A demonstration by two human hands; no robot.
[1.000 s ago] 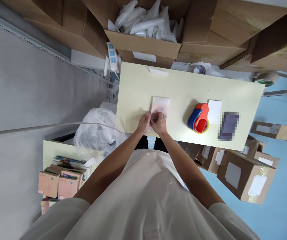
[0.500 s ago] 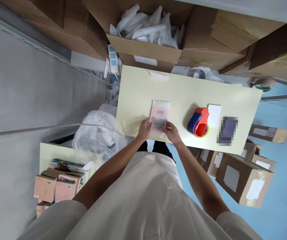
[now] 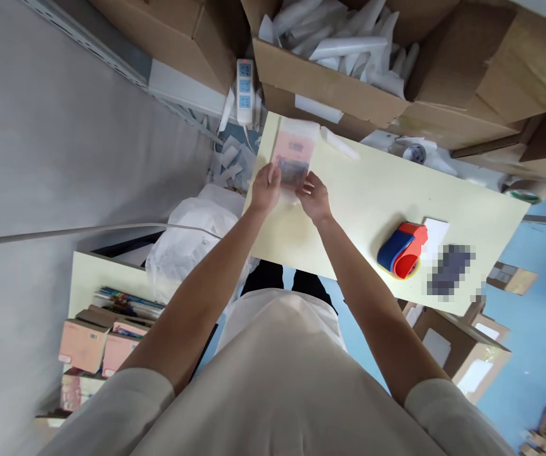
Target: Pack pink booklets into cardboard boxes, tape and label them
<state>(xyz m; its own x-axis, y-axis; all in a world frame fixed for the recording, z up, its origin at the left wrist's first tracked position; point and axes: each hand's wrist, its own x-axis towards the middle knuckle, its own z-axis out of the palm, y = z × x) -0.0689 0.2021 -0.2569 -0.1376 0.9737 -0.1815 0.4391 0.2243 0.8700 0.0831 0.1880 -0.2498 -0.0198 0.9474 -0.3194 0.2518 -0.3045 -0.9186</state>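
A pink book in a clear plastic sleeve point(image 3: 294, 149) is held between my two hands over the left end of the pale table point(image 3: 344, 215). My left hand point(image 3: 266, 189) grips its lower left edge, thumb on top. At the lower right corner, my right hand point(image 3: 314, 196) pinches it with bent fingers. The sleeve reaches past the book at top and bottom. A rolled white strip point(image 3: 339, 143) lies just right of the book. Farther right sit a red and blue tape dispenser point(image 3: 402, 250), a white card point(image 3: 434, 237) and a blurred dark object point(image 3: 451, 269).
Behind the table stands a cardboard box point(image 3: 325, 75) full of white rolled pieces. A power strip point(image 3: 245, 92) hangs at the back left. Translucent plastic bags point(image 3: 192, 237) and stacked pink books point(image 3: 83, 345) are at the left. Cartons point(image 3: 463, 354) stand on the floor at the right.
Both hands have moved the sleeved book away from my body, toward the table's far left corner. The camera view has shifted and turned, so the table appears more tilted.
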